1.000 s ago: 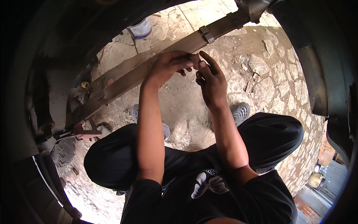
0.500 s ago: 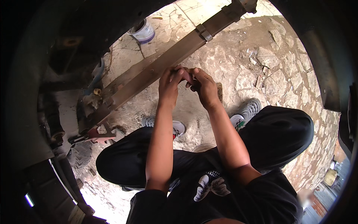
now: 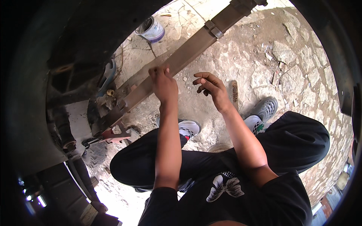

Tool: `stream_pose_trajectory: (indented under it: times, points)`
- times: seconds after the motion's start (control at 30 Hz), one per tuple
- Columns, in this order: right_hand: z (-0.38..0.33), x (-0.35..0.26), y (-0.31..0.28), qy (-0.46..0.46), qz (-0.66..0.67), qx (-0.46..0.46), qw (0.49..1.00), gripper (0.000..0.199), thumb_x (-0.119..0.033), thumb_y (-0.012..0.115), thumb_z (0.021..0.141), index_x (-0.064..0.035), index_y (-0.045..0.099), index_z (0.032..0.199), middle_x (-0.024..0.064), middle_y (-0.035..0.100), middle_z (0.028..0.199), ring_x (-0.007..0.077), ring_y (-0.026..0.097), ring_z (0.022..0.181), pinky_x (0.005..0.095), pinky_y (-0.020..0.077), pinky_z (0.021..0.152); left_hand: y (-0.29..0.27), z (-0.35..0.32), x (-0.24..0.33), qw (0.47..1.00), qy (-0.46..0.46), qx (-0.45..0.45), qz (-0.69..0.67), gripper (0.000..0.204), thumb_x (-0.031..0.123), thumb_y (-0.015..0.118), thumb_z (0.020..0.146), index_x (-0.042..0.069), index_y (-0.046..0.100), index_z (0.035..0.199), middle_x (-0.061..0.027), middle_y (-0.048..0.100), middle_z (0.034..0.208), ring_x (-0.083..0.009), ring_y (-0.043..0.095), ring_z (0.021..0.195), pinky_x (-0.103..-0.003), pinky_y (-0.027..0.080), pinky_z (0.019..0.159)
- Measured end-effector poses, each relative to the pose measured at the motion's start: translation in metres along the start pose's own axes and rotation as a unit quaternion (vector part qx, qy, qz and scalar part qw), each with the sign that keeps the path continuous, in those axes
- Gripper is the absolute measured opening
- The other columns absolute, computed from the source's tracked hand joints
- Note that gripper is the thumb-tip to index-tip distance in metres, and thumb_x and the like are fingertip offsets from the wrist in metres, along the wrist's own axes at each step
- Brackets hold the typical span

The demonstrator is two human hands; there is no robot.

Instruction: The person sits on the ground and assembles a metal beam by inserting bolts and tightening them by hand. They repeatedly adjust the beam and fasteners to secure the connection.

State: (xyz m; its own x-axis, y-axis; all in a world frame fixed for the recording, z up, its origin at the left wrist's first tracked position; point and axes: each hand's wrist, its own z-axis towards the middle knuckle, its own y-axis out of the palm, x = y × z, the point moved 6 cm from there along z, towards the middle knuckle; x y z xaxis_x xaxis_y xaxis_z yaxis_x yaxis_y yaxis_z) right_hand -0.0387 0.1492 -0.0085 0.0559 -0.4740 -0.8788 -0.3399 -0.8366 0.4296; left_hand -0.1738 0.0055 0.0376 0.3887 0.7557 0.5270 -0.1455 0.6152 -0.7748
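My left hand is over the near side of a long brown metal leaf spring, which runs slantwise across the view with a clamp around it. Its fingers are curled in and slightly blurred, and whatever they hold is hidden. My right hand hovers above the stony ground to the right, with darkened fingertips. Those fingers are bent but apart, and nothing shows between them. Just right of it, a narrow brown speckled piece lies on the ground.
A white and purple bucket stands beyond the leaf spring on cracked tiles. Dark vehicle parts crowd the left, with a red metal piece low down. Loose stone chips lie at right. A dark panel hangs at the right edge.
My hands were together on a small reddish-brown piece; now they are apart. The left moved left toward the leaf spring, the right slightly right. The piece no longer shows plainly. The view shifted slightly.
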Motion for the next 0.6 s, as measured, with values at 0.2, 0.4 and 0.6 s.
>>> stream_pose_trajectory:
  times: [0.2, 0.4, 0.6]
  points:
    - [0.000, -0.006, -0.004, -0.031, 0.064, -0.038, 0.997, 0.037, -0.022, 0.054, 0.105, -0.0013, 0.061, 0.134, 0.0060, 0.071, 0.113, 0.0111, 0.061, 0.088, 0.0251, 0.0429, 0.077, 0.019, 0.040, 0.007, 0.980, 0.119, -0.116, 0.109, 0.019, 0.006, 0.059, 0.097, 0.003, 0.074, 0.110, -0.0183, 0.062, 0.109, -0.0383, 0.065, 0.101, -0.047, 0.053, 0.088]
    - [0.006, -0.009, -0.016, -0.036, 0.029, -0.027, 0.999, 0.037, -0.026, 0.057, 0.104, -0.0012, 0.063, 0.131, 0.0064, 0.071, 0.113, 0.0124, 0.061, 0.089, 0.0264, 0.0427, 0.079, 0.019, 0.028, 0.021, 0.957, 0.200, -0.164, 0.133, 0.020, 0.004, 0.058, 0.097, 0.000, 0.073, 0.110, -0.0201, 0.064, 0.109, -0.0391, 0.067, 0.099, -0.047, 0.055, 0.085]
    - [0.004, -0.004, -0.015, -0.021, 0.045, -0.026, 0.998, 0.036, -0.027, 0.057, 0.104, -0.0009, 0.065, 0.128, 0.0064, 0.071, 0.112, 0.0129, 0.061, 0.089, 0.0262, 0.0426, 0.078, 0.029, 0.039, 0.007, 0.980, 0.166, -0.099, 0.037, 0.019, 0.007, 0.061, 0.097, -0.001, 0.073, 0.109, -0.0198, 0.067, 0.097, -0.0405, 0.068, 0.090, -0.048, 0.055, 0.079]
